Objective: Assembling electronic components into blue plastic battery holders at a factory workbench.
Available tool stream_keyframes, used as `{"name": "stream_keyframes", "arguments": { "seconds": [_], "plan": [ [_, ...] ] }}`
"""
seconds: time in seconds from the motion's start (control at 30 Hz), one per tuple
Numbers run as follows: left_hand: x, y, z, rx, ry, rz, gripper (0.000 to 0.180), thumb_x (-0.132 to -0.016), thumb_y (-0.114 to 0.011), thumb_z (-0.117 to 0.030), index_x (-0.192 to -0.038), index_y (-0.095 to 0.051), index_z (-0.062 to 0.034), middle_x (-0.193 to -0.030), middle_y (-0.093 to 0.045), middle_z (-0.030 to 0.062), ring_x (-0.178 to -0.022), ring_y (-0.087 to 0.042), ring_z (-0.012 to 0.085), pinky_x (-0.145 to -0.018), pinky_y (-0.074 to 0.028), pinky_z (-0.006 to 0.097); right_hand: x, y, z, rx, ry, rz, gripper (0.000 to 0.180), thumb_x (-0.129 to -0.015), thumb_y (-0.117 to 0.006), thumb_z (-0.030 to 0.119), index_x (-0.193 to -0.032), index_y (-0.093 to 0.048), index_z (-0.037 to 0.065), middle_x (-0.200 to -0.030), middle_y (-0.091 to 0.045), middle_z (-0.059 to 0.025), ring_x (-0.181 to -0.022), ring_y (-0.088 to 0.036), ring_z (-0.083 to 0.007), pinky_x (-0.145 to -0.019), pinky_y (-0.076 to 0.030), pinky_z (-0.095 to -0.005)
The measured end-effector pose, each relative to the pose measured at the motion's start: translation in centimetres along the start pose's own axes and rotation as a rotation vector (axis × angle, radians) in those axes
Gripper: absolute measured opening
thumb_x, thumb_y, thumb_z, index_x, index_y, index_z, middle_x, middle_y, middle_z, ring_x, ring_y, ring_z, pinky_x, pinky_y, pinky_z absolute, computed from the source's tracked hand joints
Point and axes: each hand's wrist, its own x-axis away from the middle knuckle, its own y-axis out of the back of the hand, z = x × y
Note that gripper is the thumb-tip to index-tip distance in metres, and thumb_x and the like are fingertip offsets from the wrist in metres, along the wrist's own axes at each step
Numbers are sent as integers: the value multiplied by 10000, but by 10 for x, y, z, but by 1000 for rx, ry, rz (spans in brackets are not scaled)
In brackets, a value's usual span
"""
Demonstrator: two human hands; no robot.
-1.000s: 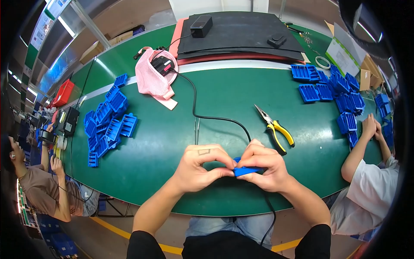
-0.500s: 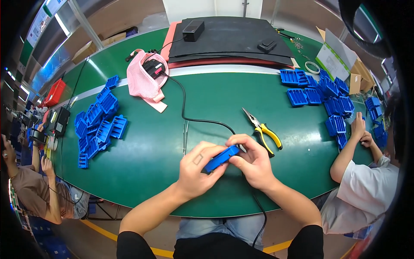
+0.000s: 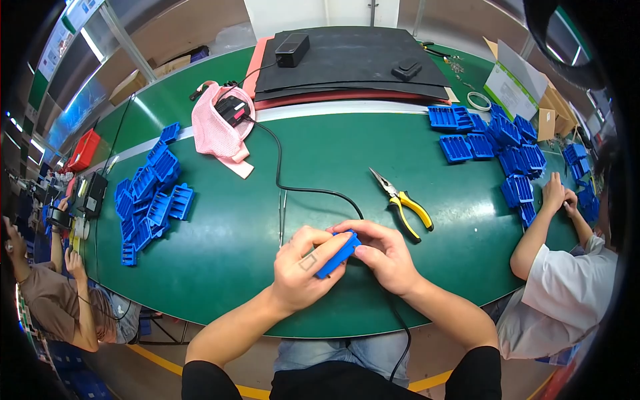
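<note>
Between my two hands, above the near part of the green table point(image 3: 220, 273), is a blue plastic slotted case point(image 3: 339, 259) held at a slant. My left hand point(image 3: 303, 267) wraps its left side, with the fingers along the top. My right hand point(image 3: 385, 257) pinches the far right end between thumb and fingers. The inner face of the case is hidden from me. Just beyond my right hand lie needle-nose pliers point(image 3: 405, 205) with yellow and black handles. Metal tweezers point(image 3: 283, 217) rest beyond my left hand. A black cable point(image 3: 293, 189) runs behind my hands and down over the table edge.
Piles of blue slotted cases stand at left point(image 3: 150, 200) and right point(image 3: 513, 147). A pink mesh cloth point(image 3: 217, 130) with a black device lies far left of centre. Black sheets point(image 3: 353, 63) are stacked at the back. Co-workers sit at both sides; one's hands point(image 3: 557, 193) rest at right.
The blue case has tilted more steeply, and my left fingers now cover more of its top. Both hands still hold it. The whole view has shifted slightly.
</note>
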Motion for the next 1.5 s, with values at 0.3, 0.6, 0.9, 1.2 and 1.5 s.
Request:
{"name": "stream_keyframes", "arguments": {
  "seconds": [0.3,0.6,0.9,1.2,1.5],
  "plan": [
    [4,-2,3,1,-53,4,564,-554,-761,81,-1101,-696,-41,-880,-622,73,-677,-592,207,-578,-481,302,3,-1,-6,-113,43,-9,370,-903,-561,67,-1248,-561,-67,-1222,-605,-131,-1120,-582,-187,-995,-455,-342],
    [0,-2,-2,-23,-118,-2,591,-507,-759,79,-1086,-704,-21,-867,-607,75,-648,-569,216,-556,-460,312,6,-2,-8,-138,53,-26,390,-879,-533,33,-1252,-565,-76,-1285,-584,-147,-1154,-570,-197,-1026,-433,-356],
    [-4,3,1,39,-72,54,508,-576,-754,79,-1070,-697,-23,-859,-616,87,-671,-589,214,-577,-477,306,4,-6,-7,-38,106,-38,330,-888,-590,76,-1201,-549,-20,-1193,-569,-109,-1092,-565,-200,-981,-454,-344],
    [-13,12,2,-37,-13,158,445,-673,-738,37,-1106,-638,13,-968,-688,158,-817,-682,275,-676,-545,312,-2,8,20,783,310,-109,250,-767,-772,112,-959,-656,0,-860,-580,-97,-770,-567,-213,-675,-451,-305],
    [-11,22,4,-14,165,390,394,-730,-737,0,-1110,-634,-18,-911,-704,136,-741,-700,272,-678,-564,331,-5,18,19,983,384,-17,280,-743,-792,187,-944,-681,26,-838,-578,-88,-768,-549,-256,-676,-440,-356]
  ]
}}
